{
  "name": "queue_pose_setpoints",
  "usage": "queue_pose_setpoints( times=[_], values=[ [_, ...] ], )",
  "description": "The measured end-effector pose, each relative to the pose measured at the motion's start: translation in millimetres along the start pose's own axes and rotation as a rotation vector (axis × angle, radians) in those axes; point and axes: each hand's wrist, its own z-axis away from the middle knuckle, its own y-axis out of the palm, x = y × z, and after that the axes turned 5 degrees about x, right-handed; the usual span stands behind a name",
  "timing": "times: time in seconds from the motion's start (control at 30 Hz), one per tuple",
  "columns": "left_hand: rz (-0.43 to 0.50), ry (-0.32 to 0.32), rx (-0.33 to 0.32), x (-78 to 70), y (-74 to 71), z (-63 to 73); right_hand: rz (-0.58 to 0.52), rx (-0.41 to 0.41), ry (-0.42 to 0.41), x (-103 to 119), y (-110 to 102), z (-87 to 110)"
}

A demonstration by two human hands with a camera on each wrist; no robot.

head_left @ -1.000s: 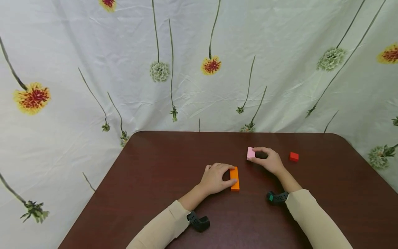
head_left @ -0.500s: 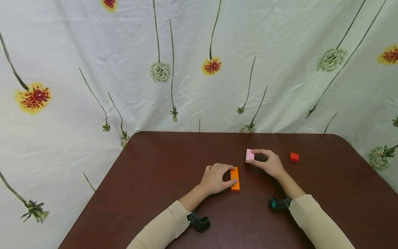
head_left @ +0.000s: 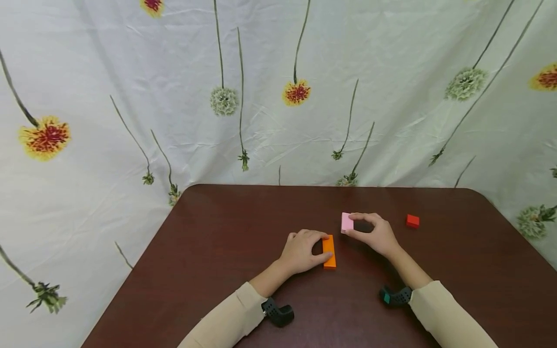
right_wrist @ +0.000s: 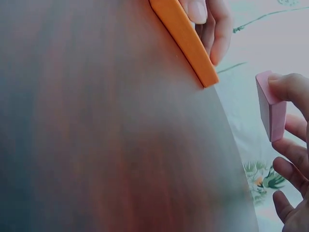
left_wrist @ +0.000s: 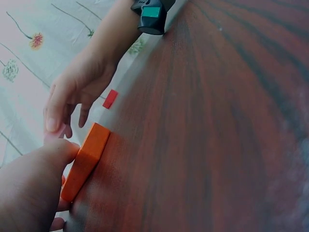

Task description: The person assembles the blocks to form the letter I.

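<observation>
Fingers and thumb of my left hand [head_left: 299, 251] grip a long, flat orange block [head_left: 329, 252], which lies near the middle of the table. In the left wrist view the thumb lies against the long side of the orange block [left_wrist: 87, 162]. My right hand [head_left: 377, 235] pinches a smaller pink block [head_left: 346, 223] between thumb and fingertips, just beyond and to the right of the orange one. The right wrist view shows the pink block [right_wrist: 272, 106] held clear of the tabletop, its lower end by a fingertip.
A small red block [head_left: 412, 221] sits on the dark brown table [head_left: 217, 217] to the right of my right hand. Behind the table's far edge hangs a white cloth [head_left: 261, 125] printed with flowers. A black camera mount [head_left: 277, 312] is strapped at each wrist.
My right hand has moved the pink block slightly nearer and to the left, toward the orange block. The left hand and the orange block have stayed in place.
</observation>
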Motion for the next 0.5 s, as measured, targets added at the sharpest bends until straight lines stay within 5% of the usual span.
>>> queue_pose_setpoints(
  times=[0.5],
  values=[
    [-0.016,-0.004,-0.012,-1.3,-1.0,1.1,0.023,-0.018,-0.055,6.5,2.3,8.6]
  ],
)
